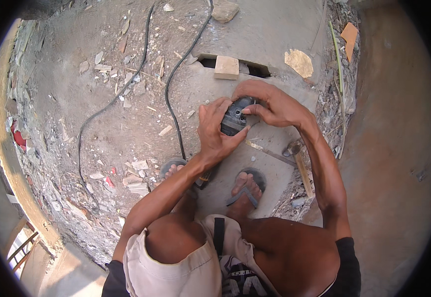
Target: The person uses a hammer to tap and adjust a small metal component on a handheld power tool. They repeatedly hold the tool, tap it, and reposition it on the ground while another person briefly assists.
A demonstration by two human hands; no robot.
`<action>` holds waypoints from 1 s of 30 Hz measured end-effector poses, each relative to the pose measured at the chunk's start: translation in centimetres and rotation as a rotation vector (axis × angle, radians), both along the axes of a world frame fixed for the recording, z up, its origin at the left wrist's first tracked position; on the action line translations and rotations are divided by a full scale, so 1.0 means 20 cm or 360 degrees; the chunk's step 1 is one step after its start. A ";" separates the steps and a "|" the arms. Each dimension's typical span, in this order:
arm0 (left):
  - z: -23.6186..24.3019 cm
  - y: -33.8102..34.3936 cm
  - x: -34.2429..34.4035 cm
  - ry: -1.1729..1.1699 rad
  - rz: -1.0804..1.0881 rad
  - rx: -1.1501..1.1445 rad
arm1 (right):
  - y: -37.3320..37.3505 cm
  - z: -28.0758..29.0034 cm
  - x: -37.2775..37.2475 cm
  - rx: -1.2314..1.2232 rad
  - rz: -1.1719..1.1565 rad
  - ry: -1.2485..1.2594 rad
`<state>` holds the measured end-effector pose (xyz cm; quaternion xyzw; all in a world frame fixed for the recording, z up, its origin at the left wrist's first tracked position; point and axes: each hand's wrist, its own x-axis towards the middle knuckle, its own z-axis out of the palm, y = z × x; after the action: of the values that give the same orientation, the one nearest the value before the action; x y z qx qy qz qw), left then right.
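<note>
Both of my hands are around a dark, dusty rounded part (pixel 233 122) with a small round hole, which looks like the head of a power tool. My left hand (pixel 212 129) grips its left side, with the thumb along the near edge. My right hand (pixel 273 105) curls over its far and right sides, its thumb pressed near the hole. Below my left forearm, a black-and-yellow piece (pixel 204 178) shows by my left foot; whether it joins the held part is hidden.
A hammer (pixel 300 168) with a wooden handle lies to the right. Beyond my hands, a pale block (pixel 227 68) sits over a slot in the concrete. Black cables (pixel 168 91) cross the rubble-strewn ground on the left. Broken tile pieces (pixel 299 63) lie at the far right.
</note>
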<state>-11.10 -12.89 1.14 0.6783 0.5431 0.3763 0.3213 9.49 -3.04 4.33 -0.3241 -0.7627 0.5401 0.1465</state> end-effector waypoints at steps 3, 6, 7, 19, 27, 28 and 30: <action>-0.01 0.00 -0.01 -0.0051 0.0004 0.0012 | 0.03 0.06 -0.02 -0.0099 0.0041 -0.0122; -0.01 0.00 0.00 -0.0082 0.0013 0.0006 | 0.06 0.10 -0.03 -0.0117 0.0103 -0.0232; -0.01 0.00 0.00 -0.0092 0.0011 0.0002 | 0.07 0.11 -0.03 -0.0070 0.0116 -0.0236; -0.01 0.01 0.01 -0.0008 -0.0032 0.0030 | -0.19 -0.03 0.13 -0.1315 -0.0623 -0.0160; -0.01 0.01 0.02 0.0044 -0.0043 0.0004 | -0.28 -0.15 0.12 -0.1289 -0.0758 0.0250; -0.01 0.00 0.02 0.0025 -0.0036 0.0013 | -0.28 -0.16 0.11 -0.1197 -0.0747 0.0184; -0.01 0.00 0.02 0.0033 -0.0043 0.0017 | -0.29 -0.16 0.11 -0.1013 -0.0725 0.0048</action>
<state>-10.76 -12.85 1.04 0.6912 0.5352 0.3677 0.3171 11.68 -8.78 1.07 -0.5063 -0.4633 0.7082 0.1659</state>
